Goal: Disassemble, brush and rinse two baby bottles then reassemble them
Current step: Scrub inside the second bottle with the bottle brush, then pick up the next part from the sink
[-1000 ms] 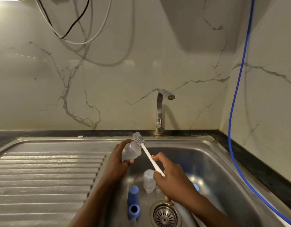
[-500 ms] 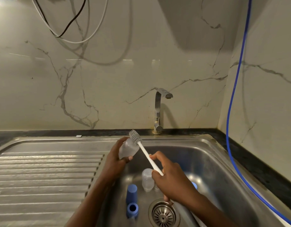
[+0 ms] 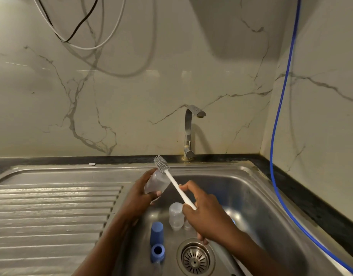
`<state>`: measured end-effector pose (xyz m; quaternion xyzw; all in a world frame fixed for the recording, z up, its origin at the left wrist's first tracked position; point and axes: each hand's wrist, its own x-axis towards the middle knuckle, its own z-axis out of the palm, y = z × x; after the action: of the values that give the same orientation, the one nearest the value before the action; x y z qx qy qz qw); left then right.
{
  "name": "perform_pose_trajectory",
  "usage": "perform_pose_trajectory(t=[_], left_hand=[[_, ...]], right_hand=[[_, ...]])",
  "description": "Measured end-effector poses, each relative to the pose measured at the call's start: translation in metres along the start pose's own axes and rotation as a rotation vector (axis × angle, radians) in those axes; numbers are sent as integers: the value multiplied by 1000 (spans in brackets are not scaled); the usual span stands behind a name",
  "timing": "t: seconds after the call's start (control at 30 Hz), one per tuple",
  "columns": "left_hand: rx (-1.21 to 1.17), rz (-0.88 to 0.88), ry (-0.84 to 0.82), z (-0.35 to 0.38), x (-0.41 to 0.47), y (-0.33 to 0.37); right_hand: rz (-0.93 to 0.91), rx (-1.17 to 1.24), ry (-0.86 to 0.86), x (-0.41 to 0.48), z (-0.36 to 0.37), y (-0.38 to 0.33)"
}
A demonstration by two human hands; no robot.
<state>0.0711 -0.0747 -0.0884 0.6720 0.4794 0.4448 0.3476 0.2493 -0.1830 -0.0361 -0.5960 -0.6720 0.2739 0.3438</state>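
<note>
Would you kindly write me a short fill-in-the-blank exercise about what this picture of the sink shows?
1. The left hand holds a clear plastic baby bottle; the right hand holds a white-handled brush with ____ bristles.
2. In the stainless-steel sink stand a second clear bottle and two cylindrical ____ plastic caps.
3. The ridged draining board lies to the ____ of the basin.

Missing words: grey; blue; left.

L hand [image 3: 138, 196] grips clear bottle [image 3: 156, 182]; R hand [image 3: 206, 214] holds brush [image 3: 172, 180] w/ bristles outside mouth; over sink [image 3: 251, 196].
</note>
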Motion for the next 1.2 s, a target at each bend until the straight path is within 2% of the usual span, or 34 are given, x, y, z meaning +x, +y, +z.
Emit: perform_pose_trajectory(t=[0.2,0.33,0.5,0.7,0.77,0.97,1.2], left_hand=[[-67,-7,100,-5,0,-1],[-52,-21,21,-5,2,-1],[-43,-5,5,-3,-1,0],[-142,-33,26,-3,0,-1],[-138,-35,35,1,-2,2],[62,10,81,4,-2,1],[283,109,29,19,15,6]], right_hand=[[-40,-25,-46,-9,2,-2],[-44,-33,-46,-7,-1,-1],[37,50,-52,5,-15,13],[286,183,20,18,-51,56],[317,188,19,20,-58,68],[346,167,82,25,-57,89],[395,152,45,32,-48,101]])
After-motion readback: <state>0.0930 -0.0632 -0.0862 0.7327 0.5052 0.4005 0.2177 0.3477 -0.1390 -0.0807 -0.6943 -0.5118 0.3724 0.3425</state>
